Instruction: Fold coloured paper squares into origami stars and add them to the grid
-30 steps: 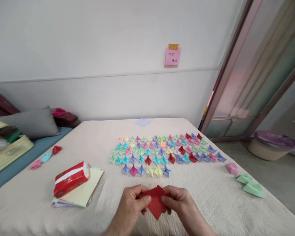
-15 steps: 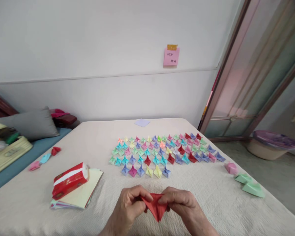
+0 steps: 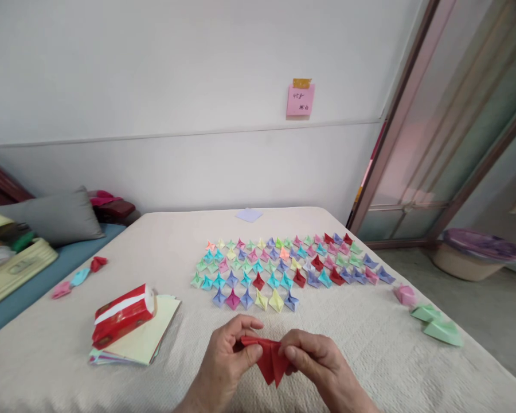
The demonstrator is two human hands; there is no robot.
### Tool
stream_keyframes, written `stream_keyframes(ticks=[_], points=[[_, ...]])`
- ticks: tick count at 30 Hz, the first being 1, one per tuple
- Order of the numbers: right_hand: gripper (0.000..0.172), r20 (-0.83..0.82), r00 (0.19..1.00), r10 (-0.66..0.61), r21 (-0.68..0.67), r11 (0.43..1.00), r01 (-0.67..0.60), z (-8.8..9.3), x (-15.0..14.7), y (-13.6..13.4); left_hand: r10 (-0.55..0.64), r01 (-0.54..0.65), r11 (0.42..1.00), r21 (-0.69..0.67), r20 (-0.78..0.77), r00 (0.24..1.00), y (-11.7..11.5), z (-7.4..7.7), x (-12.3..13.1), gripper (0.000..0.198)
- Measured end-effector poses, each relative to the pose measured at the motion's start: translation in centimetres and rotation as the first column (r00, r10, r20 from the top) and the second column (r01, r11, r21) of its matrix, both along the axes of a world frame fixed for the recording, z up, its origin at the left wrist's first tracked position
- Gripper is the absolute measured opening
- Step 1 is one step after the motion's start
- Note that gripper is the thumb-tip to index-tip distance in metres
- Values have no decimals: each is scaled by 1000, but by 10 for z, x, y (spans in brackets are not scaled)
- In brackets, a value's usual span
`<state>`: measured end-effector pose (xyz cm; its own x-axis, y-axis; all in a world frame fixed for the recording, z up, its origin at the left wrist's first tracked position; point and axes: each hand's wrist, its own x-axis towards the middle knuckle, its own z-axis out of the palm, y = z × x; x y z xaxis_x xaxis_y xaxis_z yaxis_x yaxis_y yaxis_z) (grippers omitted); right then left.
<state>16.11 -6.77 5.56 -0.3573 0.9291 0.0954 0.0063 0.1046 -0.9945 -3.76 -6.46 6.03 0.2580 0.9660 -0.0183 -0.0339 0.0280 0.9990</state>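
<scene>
Red paper (image 3: 268,365) — between left hand (image 3: 224,357) and right hand (image 3: 321,359).

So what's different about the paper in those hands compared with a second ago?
The folded red paper ended in one broad lower point; now two narrow points hang side by side. The left hand has raised its forefinger clear of it. Neither hand let go; the right hand still pinches its side. The rows of small multicoloured folded-paper shapes stayed put.
</scene>
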Motion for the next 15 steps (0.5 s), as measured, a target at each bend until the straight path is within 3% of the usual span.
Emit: stream_keyframes(ticks=[5, 9, 11, 15], points=[[10, -115, 992, -52, -93, 995, 41, -12, -4, 4, 5, 7, 996, 86, -147, 989, -2, 0, 1, 17], [4, -17, 999, 30, -126, 992, -32, -4, -7, 5, 30, 2, 991, 131, -237, 971, -1, -2, 2, 15], [11, 4, 997, 74, -131, 989, -73, 1, -9, 4, 17, 20, 990, 138, -265, 964, 0, -2, 4, 14], [12, -10, 999, 36, -162, 986, -37, 2, -14, 2, -49, 74, 994, 87, -255, 966, 1, 0, 7, 13]])
